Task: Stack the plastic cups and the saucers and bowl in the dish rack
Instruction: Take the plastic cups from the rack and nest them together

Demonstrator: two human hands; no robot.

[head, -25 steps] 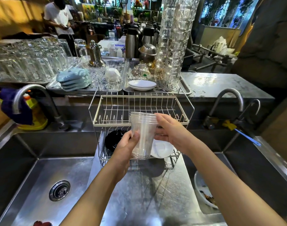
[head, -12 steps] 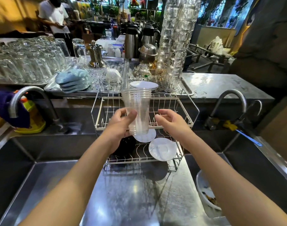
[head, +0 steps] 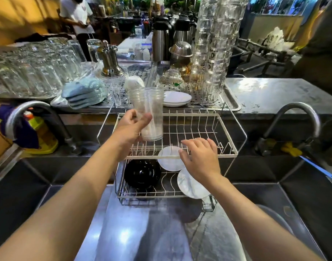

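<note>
Left hand (head: 132, 127), centre of the frame, closed around a nested stack of clear plastic cups (head: 149, 113), thumb in front and other fingers behind. Stack held upright, rim upward, with its base just above the wires of the upper tier of the white wire two-tier dish rack (head: 227, 146); touching the wires or not, hard to tell from this angle.

Right hand (head: 200, 161), a little lower and to the right, spread wide and holding nothing, fingertips (head: 182, 152) laid on the front rail of the upper tier.

Directly below that hand, on the lower tier, two round white marbled saucers (head: 169, 162), one behind the other and overlapping, the nearer one partly covered by the wrist. Just to the left of these, on the same tier, a glossy black round bowl (head: 142, 173).

Rack placed on a steel ledge between two sinks. Behind it, in the upper half of the frame, a perforated steel drainer tray (head: 229, 102) bearing two stacked white plates (head: 177, 98) and a tall column of stacked clear glasses (head: 216, 46).
</note>
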